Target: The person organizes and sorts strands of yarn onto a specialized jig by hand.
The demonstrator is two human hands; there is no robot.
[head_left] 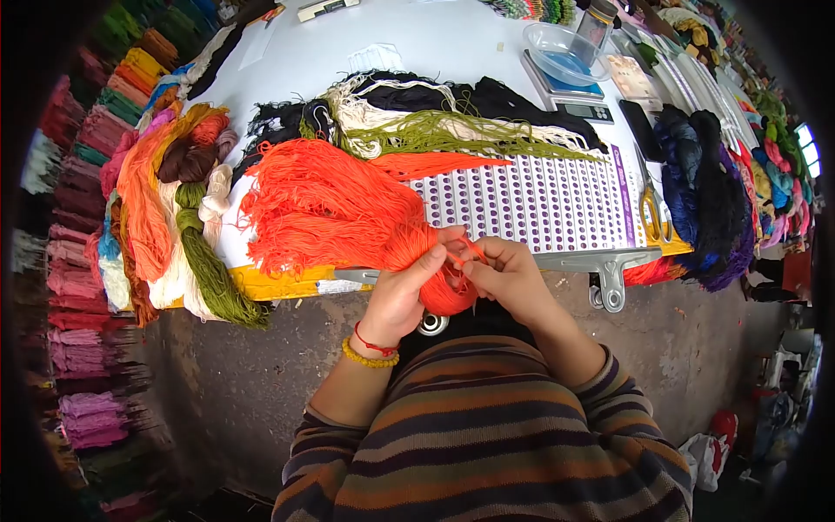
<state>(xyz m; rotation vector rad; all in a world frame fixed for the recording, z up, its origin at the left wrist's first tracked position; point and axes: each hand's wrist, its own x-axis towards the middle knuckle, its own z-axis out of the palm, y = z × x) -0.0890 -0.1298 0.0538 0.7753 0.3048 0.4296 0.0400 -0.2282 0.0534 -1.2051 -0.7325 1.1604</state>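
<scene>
A big bundle of bright orange-red thread (330, 204) lies over the table's front edge, its cut ends spread to the left. My left hand (402, 291) is wrapped round the gathered neck of this bundle. At its looped end, my right hand (504, 274) pinches a few orange strands between thumb and fingers, close to the left fingertips. Below both hands, the rounded end of the bundle hangs past the table edge. Behind it lie olive green thread (417, 130), cream thread (357, 109) and black thread (504, 104).
A sheet with rows of purple dots (522, 200) lies under a metal clip (609, 265). Scissors (651, 209), a digital scale (574, 104) and a clear plastic bowl (565, 54) are at the right. Coloured skeins (139, 209) hang over the left edge; dark blue skeins (687, 174) lie right.
</scene>
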